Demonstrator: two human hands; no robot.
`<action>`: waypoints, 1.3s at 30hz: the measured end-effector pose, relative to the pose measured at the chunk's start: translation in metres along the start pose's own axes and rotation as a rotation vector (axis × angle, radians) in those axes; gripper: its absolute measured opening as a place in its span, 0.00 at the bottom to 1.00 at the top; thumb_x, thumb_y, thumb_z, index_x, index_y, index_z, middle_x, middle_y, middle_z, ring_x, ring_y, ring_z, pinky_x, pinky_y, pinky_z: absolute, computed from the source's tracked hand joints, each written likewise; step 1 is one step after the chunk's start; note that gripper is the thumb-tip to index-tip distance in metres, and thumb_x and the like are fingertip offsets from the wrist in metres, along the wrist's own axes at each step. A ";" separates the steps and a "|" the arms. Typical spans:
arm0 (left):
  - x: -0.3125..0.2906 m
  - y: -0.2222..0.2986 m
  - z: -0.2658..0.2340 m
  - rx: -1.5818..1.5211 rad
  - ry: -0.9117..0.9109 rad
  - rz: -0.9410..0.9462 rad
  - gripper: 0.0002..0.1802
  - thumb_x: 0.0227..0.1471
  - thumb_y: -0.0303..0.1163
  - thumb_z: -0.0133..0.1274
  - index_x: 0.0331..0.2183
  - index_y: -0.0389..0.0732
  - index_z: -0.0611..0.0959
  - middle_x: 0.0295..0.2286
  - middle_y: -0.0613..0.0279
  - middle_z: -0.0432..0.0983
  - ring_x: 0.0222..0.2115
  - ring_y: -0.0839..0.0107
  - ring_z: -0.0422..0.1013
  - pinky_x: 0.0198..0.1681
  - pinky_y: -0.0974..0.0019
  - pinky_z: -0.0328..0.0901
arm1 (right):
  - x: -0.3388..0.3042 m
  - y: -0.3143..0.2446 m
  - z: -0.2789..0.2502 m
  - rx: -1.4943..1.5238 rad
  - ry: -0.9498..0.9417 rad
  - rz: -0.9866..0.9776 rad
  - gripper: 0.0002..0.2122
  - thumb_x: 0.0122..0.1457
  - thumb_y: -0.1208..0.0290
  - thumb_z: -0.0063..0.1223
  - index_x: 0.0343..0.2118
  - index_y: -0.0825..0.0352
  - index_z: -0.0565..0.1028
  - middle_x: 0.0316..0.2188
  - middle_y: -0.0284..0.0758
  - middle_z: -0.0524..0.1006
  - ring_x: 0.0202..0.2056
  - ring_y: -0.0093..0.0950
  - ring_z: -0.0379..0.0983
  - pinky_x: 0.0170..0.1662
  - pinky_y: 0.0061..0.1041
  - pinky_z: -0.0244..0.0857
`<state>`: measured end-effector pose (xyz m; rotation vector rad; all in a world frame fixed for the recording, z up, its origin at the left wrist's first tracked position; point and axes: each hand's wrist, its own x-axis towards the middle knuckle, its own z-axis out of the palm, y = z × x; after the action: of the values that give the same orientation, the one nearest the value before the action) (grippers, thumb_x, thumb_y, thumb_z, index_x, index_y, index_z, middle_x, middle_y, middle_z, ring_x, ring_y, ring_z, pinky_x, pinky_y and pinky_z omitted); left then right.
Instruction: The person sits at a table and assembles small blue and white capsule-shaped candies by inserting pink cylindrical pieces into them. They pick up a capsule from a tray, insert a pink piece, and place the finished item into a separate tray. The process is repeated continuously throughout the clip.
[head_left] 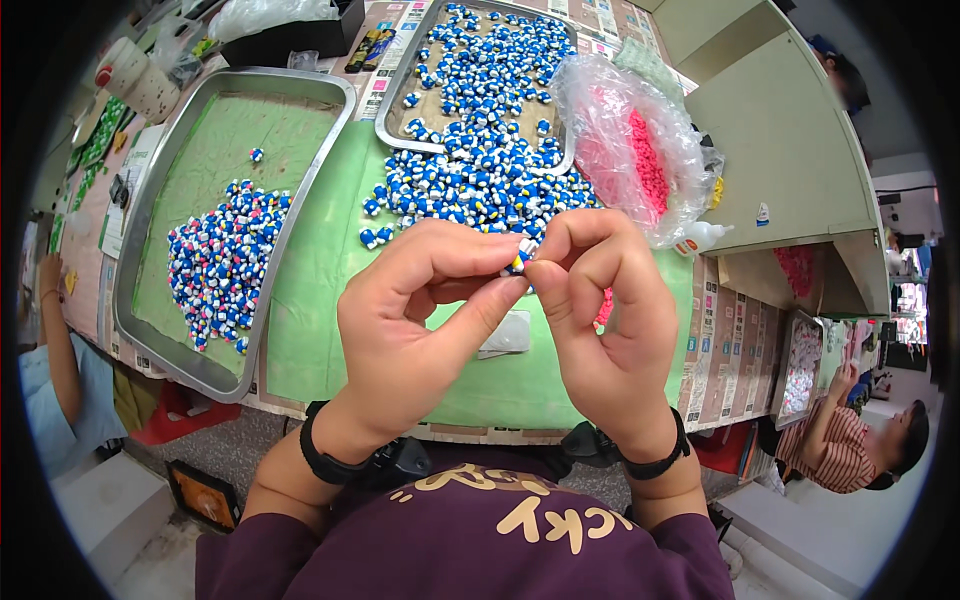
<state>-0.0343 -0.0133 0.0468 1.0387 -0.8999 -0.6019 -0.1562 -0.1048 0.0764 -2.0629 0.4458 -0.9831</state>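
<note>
We've got one small blue-and-white figurine (521,256) pinched between both hands, right at the midline above the green mat (320,300). Left hand (415,320) has thumb and forefinger closed on it from the lower left; right hand (600,300) closes on it from the right, fingertips meeting the left's almost tip to tip. So both grips are shut on the same piece, neither hand clearly nearer, it sits in the gap where the four fingertips converge. Only a sliver of the piece shows, white with a spot of yellow and blue; we can't tell its long axis or which way its face points, fingers cover most of it. Key relation: the piece lies up and to the right of the left palm, up and to the left of the right palm, held clear of the mat, not touching the table. Just beyond the hands, the loose heap of blue-and-white figurines (470,190) spills from the far steel tray (395,110) onto the mat, nearer the fingertips than anything else. Left steel tray (150,310) holds a separate pile of figurines with pink parts (222,260), well off to the left-hand side. Clear bag of pink pieces (640,165) sits just past the right hand. A small clear plastic piece (510,335) lies on the mat under the hands.
</note>
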 end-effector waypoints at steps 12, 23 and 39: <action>-0.006 0.007 -0.059 0.354 0.089 0.194 0.12 0.45 0.10 0.56 0.33 0.35 0.79 0.33 0.57 0.76 0.30 0.76 0.73 0.30 0.76 0.70 | 0.000 0.028 -0.048 0.039 0.010 0.177 0.12 0.51 0.82 0.60 0.28 0.67 0.65 0.28 0.30 0.67 0.33 0.21 0.65 0.41 0.20 0.61; -0.043 0.043 -0.245 1.130 0.417 -0.234 0.05 0.52 0.21 0.55 0.33 0.33 0.77 0.30 0.66 0.74 0.28 0.83 0.69 0.33 0.79 0.65 | -0.034 0.070 -0.071 -0.355 -0.483 0.425 0.06 0.48 0.86 0.47 0.25 0.67 0.67 0.22 0.36 0.71 0.28 0.34 0.71 0.35 0.32 0.61; -0.011 0.003 -0.057 0.918 -0.254 -0.154 0.13 0.45 0.21 0.58 0.37 0.37 0.79 0.32 0.59 0.73 0.30 0.68 0.72 0.32 0.69 0.66 | -0.037 0.067 -0.058 -0.674 -0.578 0.157 0.05 0.49 0.83 0.49 0.26 0.64 0.68 0.24 0.32 0.71 0.30 0.34 0.68 0.38 0.31 0.56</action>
<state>0.0087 0.0234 0.0336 1.8936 -1.3791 -0.4456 -0.2229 -0.1544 0.0287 -2.7179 0.6700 -0.0975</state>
